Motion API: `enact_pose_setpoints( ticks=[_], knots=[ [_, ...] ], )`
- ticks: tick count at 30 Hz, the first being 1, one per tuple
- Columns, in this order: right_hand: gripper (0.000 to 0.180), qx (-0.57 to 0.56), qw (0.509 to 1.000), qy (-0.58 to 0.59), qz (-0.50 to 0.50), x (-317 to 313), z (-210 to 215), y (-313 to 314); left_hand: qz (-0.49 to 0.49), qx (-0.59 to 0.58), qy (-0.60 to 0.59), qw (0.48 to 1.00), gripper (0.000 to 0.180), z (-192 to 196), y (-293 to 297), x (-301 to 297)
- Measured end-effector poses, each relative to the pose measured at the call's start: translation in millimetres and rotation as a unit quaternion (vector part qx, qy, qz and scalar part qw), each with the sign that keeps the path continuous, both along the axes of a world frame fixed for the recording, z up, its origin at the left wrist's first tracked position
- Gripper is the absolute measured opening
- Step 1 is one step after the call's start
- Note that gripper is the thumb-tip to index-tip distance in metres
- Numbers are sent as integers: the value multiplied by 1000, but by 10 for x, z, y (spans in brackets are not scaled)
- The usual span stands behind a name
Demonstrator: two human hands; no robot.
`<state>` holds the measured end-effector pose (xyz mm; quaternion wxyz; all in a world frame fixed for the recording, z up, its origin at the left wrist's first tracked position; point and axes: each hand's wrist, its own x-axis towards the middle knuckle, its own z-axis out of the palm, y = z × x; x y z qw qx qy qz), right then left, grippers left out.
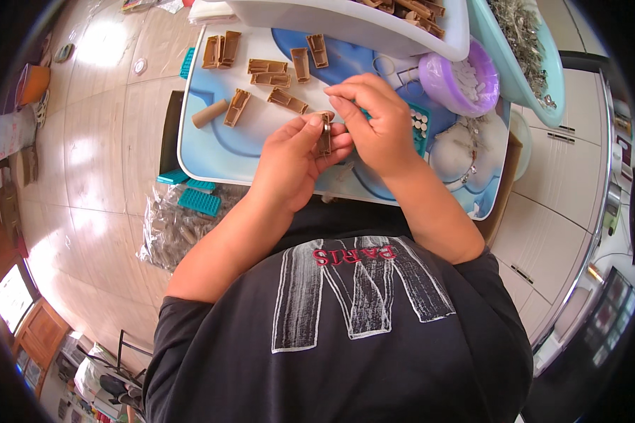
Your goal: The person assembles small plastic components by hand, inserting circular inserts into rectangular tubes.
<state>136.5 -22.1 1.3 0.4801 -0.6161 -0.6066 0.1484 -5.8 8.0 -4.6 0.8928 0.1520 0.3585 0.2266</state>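
My left hand (293, 151) is closed on a small brown plastic casing (324, 146), held upright between thumb and fingers. A shiny metal strip shows along the casing's top. Just above it, my right hand (382, 127) has thumb and forefinger pinched together; whatever is between the tips is too small to make out. Several more brown casings (268, 72) lie loose on the blue and white table (226, 151), along with a closed brown tube-like piece (210, 113). Partly behind my right hand sits a teal tray (422, 144) with small white round pieces in it.
A white bin (374, 27) of brown casings stands at the far side. Next to it are a purple bowl (430, 74) with white pieces and a light teal basin (549, 70) of metal parts. Metal bits (466, 151) lie at the table's right. Below its left edge are a plastic bag (180, 236) and teal trays (199, 201).
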Motion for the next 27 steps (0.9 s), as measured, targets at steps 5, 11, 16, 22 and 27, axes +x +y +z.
enact_pose_setpoints(
  ticks=[5,11,16,22,27],
  knots=[
    [17,-41,995,-70,63,16,218,-198,-11,18,-11,1000,21,-57,-9,-41],
    [15,-40,992,-104,59,-1,123,-247,-21,32,7,999,22,-31,-25,-28],
    [11,-36,997,-50,38,10,115,-267,-14,14,-3,1000,18,17,-16,-42],
    [11,-33,998,10,-51,-10,32,-246,-27,18,-4,999,23,29,-22,-42],
    [11,-23,998,-18,-47,-34,21,-240,-34,33,3,999,27,61,-38,-23]
  ],
)
